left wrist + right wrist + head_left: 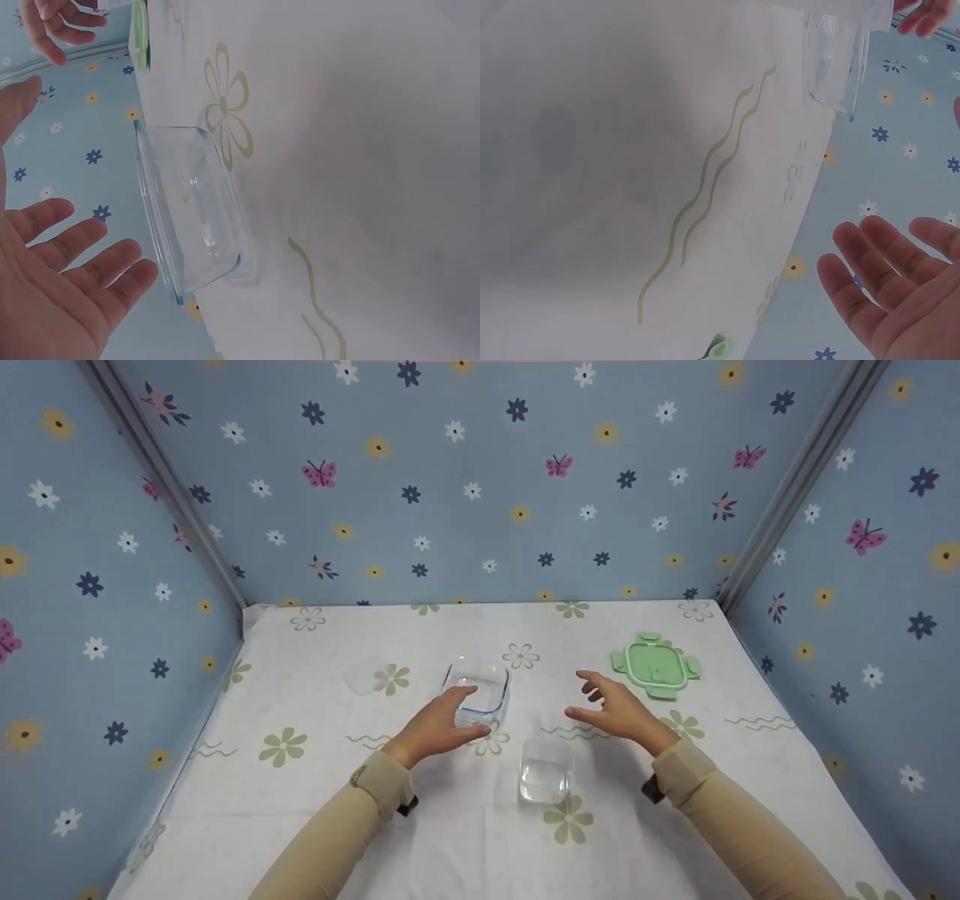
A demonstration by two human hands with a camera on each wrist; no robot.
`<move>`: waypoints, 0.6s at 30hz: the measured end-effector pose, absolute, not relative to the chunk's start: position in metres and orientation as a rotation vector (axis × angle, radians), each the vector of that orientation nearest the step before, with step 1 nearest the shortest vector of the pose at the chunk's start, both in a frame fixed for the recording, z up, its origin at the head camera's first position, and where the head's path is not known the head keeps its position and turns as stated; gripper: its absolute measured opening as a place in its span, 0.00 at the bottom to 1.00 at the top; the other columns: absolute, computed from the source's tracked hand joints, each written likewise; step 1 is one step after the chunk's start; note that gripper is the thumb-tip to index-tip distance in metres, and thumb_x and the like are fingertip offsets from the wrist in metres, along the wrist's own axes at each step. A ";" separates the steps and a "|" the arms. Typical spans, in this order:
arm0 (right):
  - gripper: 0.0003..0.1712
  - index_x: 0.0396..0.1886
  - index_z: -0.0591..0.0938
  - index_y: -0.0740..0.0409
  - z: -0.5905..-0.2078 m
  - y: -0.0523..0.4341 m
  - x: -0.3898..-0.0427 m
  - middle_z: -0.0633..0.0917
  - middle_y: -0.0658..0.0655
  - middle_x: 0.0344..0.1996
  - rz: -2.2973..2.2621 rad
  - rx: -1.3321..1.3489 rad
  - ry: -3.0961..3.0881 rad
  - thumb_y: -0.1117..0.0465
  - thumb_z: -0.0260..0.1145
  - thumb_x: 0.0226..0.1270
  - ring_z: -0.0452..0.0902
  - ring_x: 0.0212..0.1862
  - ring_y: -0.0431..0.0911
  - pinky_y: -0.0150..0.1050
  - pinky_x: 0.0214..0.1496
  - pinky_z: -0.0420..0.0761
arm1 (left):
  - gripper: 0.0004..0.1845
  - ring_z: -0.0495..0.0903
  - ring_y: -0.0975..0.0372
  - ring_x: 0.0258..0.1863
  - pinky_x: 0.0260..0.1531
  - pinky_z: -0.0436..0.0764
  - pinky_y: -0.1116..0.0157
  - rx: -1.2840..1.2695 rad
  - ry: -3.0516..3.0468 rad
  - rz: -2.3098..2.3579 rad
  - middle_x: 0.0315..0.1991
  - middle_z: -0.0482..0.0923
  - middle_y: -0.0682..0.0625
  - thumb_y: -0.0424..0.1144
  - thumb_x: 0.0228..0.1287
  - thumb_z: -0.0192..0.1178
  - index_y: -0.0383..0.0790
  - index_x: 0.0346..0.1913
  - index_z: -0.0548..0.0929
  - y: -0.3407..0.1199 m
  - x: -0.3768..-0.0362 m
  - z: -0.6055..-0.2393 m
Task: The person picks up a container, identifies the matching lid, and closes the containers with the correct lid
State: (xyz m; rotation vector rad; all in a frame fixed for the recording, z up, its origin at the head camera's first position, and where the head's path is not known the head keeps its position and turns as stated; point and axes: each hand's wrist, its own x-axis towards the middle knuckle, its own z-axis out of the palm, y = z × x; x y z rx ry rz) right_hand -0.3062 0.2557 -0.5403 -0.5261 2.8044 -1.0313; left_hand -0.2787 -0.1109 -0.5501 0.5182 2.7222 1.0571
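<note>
A square clear glass food container [489,684] with a bluish rim stands on the cloth. My left hand [437,726] hovers at its near left side, fingers spread and gripping nothing; in the left wrist view a gap shows between the fingertips [142,274] and the glass. Off to the right, my right hand [619,711] is held in the air, fingers loosely bent and holding nothing. Nearest me, between the two forearms, is a clear container [546,776]; whether it holds liquid I cannot tell. Beyond the right hand lies a green clip-on lid [656,666].
A faint translucent round piece [366,675], perhaps a lid, lies left of the glass container. The white flowered tablecloth [285,810] covers the table. Blue patterned panels [465,472] wall it in at the back and both sides, with grey posts [795,487] at the corners.
</note>
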 end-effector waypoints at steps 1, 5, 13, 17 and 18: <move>0.49 0.82 0.70 0.61 -0.540 0.256 -0.306 0.83 0.72 0.62 -1.049 -0.535 2.793 0.42 0.76 0.72 0.84 0.62 0.64 0.65 0.66 0.83 | 0.46 0.64 0.46 0.84 0.83 0.65 0.44 0.511 2.705 1.079 0.84 0.65 0.42 0.60 0.71 0.70 0.43 0.84 0.66 -0.110 -0.279 -0.550; 0.46 0.80 0.71 0.64 -0.541 0.260 -0.307 0.84 0.74 0.59 -1.120 -0.577 2.749 0.46 0.77 0.72 0.85 0.59 0.65 0.65 0.64 0.83 | 0.46 0.68 0.45 0.82 0.81 0.68 0.42 0.486 2.660 1.152 0.83 0.67 0.42 0.60 0.70 0.71 0.43 0.83 0.68 -0.109 -0.278 -0.550; 0.44 0.78 0.73 0.65 -0.543 0.266 -0.307 0.84 0.74 0.58 -1.178 -0.580 2.686 0.49 0.79 0.70 0.86 0.57 0.63 0.61 0.63 0.86 | 0.47 0.71 0.45 0.79 0.79 0.71 0.43 0.451 2.589 1.216 0.82 0.68 0.44 0.61 0.69 0.72 0.42 0.83 0.69 -0.106 -0.277 -0.550; 0.45 0.78 0.74 0.64 -0.544 0.266 -0.307 0.84 0.73 0.57 -1.203 -0.559 2.649 0.49 0.80 0.69 0.85 0.57 0.61 0.60 0.64 0.86 | 0.46 0.72 0.46 0.78 0.78 0.73 0.44 0.465 2.557 1.260 0.82 0.69 0.44 0.60 0.69 0.73 0.42 0.82 0.69 -0.105 -0.277 -0.549; 0.45 0.78 0.74 0.64 -0.544 0.266 -0.307 0.84 0.73 0.57 -1.206 -0.557 2.642 0.49 0.80 0.69 0.86 0.56 0.61 0.60 0.64 0.86 | 0.46 0.73 0.46 0.78 0.78 0.74 0.44 0.469 2.552 1.269 0.82 0.69 0.44 0.60 0.69 0.73 0.43 0.82 0.70 -0.105 -0.277 -0.550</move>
